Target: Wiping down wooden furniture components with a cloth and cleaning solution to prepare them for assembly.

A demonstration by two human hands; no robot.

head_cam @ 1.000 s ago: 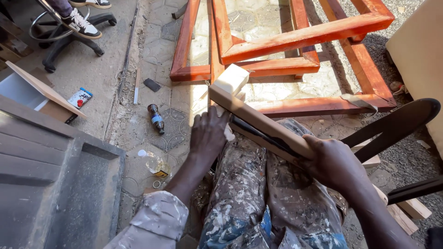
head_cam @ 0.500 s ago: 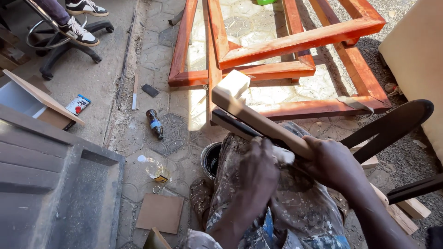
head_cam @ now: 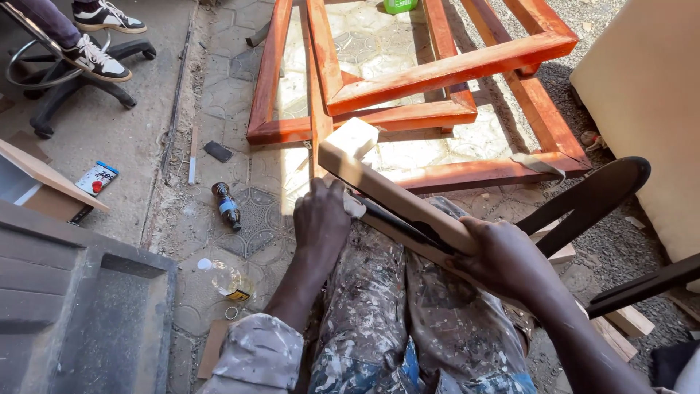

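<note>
The right hand (head_cam: 503,255) grips a pale wooden piece (head_cam: 394,201) lying across the lap while the left hand (head_cam: 321,222) presses something small against its edge, the wood bare except for one dark strip, most of it looking untreated.

Cut off at the top edge: red wooden frame (head_cam: 437,73) and seated person's shoes (head_cam: 95,55). Hidden under the right hand (head_cam: 503,255), part of the pale wooden piece (head_cam: 394,193). Possibly a rag beneath the left hand (head_cam: 321,222), too covered to tell.
</note>
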